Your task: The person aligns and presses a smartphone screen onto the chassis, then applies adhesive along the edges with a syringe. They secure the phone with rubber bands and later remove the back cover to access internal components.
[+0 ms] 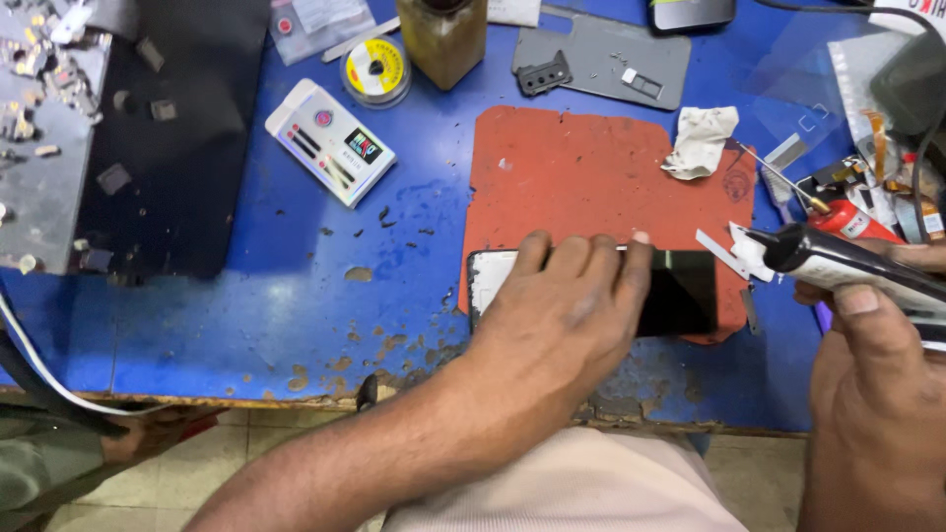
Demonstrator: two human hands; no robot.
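A black phone screen [680,291] with a white end lies on a red-brown mat [581,172] near the front of the blue table. My left hand [567,300] rests flat on the phone screen, fingers spread over its far edge, pressing it down. My right hand [867,325] at the right edge grips a white and black hand tool [838,258] with a flat metal blade tip. The blade points left, just off the phone's right end, apart from it.
A crumpled white cloth [702,138] lies on the mat's far right corner. A white tester box [330,141], a solder wire spool [375,67], an amber bottle [443,34], a grey plate [601,54] and loose parts at the right [867,187] surround it. A black mat [168,128] covers the left.
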